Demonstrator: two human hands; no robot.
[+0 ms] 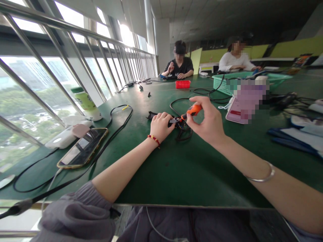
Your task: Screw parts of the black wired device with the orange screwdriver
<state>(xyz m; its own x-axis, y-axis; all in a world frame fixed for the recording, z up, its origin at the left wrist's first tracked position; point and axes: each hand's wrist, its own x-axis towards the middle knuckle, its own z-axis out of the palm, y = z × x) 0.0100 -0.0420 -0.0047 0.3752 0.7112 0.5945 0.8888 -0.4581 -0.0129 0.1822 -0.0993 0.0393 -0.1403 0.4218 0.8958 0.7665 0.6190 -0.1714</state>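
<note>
My right hand grips the orange handle of a screwdriver, its shaft slanting down to the left. The tip meets a small dark device with loose wires on the green table. My left hand is closed on that device, pressing it from the left, and covers much of it. A black casing piece sticks out behind my left fingers. Black cable curves away behind the device. Exactly what the screwdriver tip touches is too small to tell.
Left stand a green-capped bottle, a phone, a white power strip and black cable. Right are a propped phone, a green basket and cloth. A red box and two people are farther back.
</note>
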